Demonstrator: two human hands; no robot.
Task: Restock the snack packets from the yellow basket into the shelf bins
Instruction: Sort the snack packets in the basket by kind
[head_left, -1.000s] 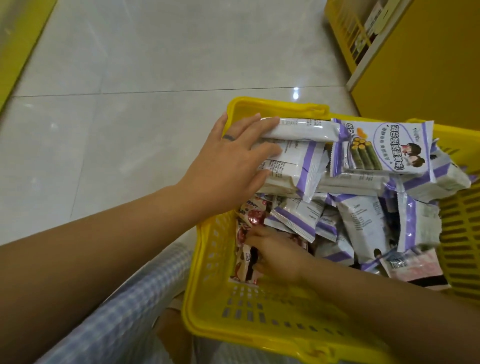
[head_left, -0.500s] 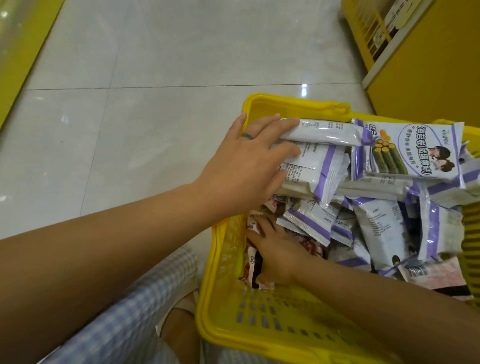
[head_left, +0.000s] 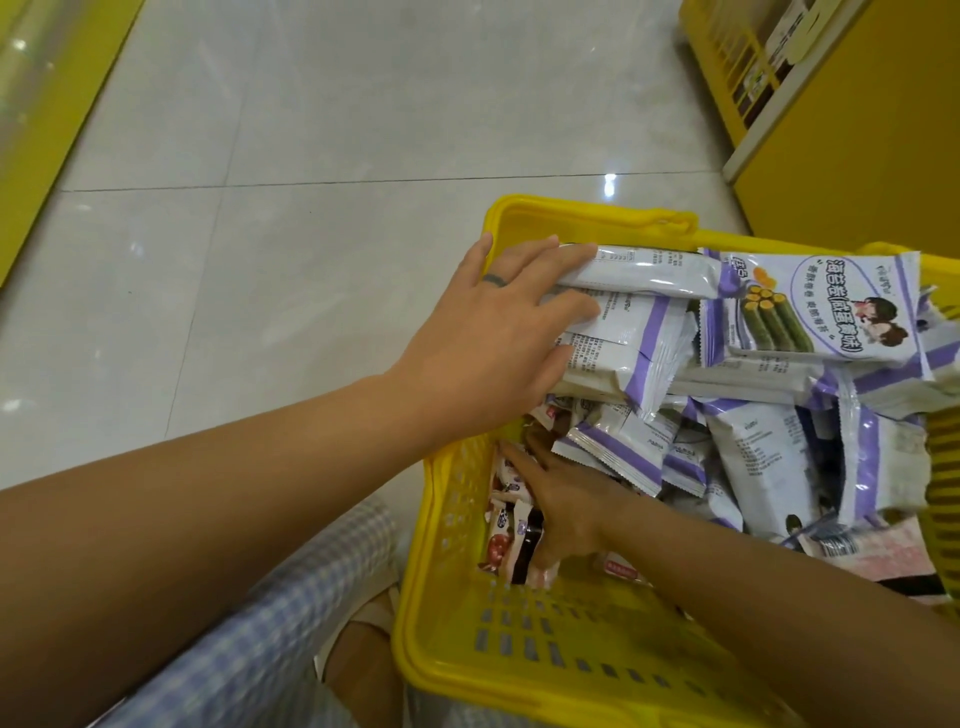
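With your left hand (head_left: 493, 338) spread flat on the purple-and-white packets (head_left: 639, 332) at the yellow basket's (head_left: 587, 218) 11 o'clock, hold that heap back while your right hand (head_left: 571, 499), whose grip I cannot tell, works among the small red packets (head_left: 501, 545) at 8 o'clock, taking few at once; I count about twelve purple, at least three red, one basket

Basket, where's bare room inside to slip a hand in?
Only the near end of the basket: bare plastic between its near rim and the right hand. The far end and right side are piled with purple packets.
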